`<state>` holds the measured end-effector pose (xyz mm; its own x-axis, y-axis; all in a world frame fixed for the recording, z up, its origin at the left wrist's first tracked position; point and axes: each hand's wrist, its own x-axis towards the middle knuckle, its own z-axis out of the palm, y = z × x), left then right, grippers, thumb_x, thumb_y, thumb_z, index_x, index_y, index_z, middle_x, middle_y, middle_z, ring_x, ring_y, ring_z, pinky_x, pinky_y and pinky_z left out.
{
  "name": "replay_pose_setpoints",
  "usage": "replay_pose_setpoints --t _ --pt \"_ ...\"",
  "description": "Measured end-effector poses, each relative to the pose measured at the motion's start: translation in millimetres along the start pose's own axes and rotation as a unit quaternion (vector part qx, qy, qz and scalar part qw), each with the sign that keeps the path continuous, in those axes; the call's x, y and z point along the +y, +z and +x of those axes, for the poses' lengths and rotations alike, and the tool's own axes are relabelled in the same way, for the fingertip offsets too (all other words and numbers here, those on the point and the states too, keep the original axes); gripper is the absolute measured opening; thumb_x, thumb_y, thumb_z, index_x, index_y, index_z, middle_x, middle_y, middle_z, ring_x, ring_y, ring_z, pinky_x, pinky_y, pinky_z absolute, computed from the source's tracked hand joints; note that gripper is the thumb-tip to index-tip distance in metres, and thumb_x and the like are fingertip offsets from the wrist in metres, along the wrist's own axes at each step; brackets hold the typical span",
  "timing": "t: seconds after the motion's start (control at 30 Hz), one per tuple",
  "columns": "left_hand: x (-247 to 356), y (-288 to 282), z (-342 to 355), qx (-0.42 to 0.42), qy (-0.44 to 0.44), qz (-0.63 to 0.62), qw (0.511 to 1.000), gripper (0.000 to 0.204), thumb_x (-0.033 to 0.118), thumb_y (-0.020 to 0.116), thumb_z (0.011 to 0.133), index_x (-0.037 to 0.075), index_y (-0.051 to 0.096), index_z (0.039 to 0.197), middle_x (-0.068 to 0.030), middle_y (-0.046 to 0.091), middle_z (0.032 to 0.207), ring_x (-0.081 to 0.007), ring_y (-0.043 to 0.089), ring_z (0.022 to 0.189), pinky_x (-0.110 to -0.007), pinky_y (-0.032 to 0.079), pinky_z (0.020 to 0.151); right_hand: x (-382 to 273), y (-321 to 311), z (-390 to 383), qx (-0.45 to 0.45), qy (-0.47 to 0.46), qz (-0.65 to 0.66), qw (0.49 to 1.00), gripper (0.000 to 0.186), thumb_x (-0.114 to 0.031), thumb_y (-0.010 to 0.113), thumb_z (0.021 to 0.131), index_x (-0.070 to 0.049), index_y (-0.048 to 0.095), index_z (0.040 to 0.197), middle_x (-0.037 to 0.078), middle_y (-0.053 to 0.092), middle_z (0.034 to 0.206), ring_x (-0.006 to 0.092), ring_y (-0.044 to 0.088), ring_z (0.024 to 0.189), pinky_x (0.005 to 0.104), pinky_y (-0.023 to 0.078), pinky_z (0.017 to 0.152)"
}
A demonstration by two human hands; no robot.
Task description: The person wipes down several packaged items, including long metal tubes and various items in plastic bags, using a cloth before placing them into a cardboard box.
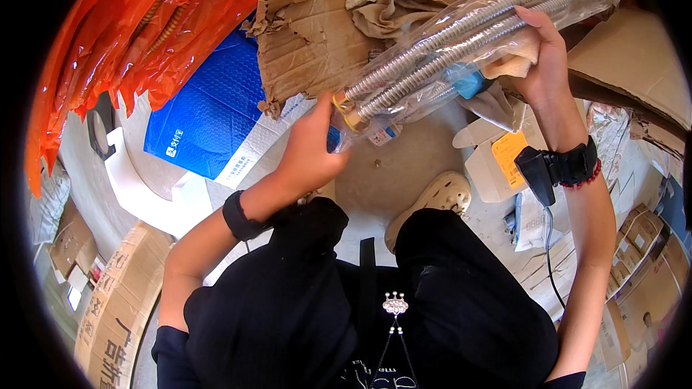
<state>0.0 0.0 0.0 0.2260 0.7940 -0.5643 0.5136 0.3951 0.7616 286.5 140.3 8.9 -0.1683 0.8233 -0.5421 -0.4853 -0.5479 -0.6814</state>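
1. Head view: the left hand (313,148) grips the lower end of a clear bag (472,42) of ribbed metal hoses (432,72), beside their brass-coloured fittings (355,122)
2. The right hand (546,65) clasps the bag nearer its upper end
3. The bag slants above the floor (369,181), a blue padded mailer (209,108) to its left

The left hand (315,147) is gripping one end of bagged metal hoses (432,71); the right hand (545,63) is holding them farther along.
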Motion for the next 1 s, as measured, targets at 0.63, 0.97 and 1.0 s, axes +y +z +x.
replay_pose_setpoints --t 0.63,0.97,1.0 --pt "-1 -8 13 -0.054 0.007 -0.098 0.994 0.028 0.004 0.052 0.084 0.000 0.051 0.112 -0.0072 0.061 0.086 -0.0141 0.057 0.079 -0.027 0.045 0.073 1 15 -1 0.064 -0.009 -0.022 0.998 0.023 -0.014 0.063 0.076 -0.002 0.057 0.095 0.009 0.062 0.091 0.0219 0.060 0.086 0.0342 0.048 0.083" --pt "-4 7 15 0.010 0.015 -0.077 0.997 0.030 0.010 0.055 0.084 0.002 0.051 0.113 -0.0028 0.054 0.071 -0.0074 0.048 0.057 -0.021 0.039 0.051 0 9 4 0.073 -0.004 -0.043 0.996 0.025 -0.017 0.061 0.079 -0.002 0.056 0.098 0.009 0.062 0.092 0.0223 0.061 0.085 0.0360 0.050 0.080" --pt "-7 9 16 0.017 0.049 -0.059 0.997 0.032 0.011 0.055 0.084 0.002 0.051 0.114 -0.0032 0.054 0.073 -0.0075 0.048 0.058 -0.021 0.039 0.052 0 10 5 0.084 -0.009 -0.052 0.995 0.025 -0.017 0.063 0.077 -0.002 0.057 0.097 0.009 0.062 0.090 0.0215 0.061 0.083 0.0345 0.050 0.079"
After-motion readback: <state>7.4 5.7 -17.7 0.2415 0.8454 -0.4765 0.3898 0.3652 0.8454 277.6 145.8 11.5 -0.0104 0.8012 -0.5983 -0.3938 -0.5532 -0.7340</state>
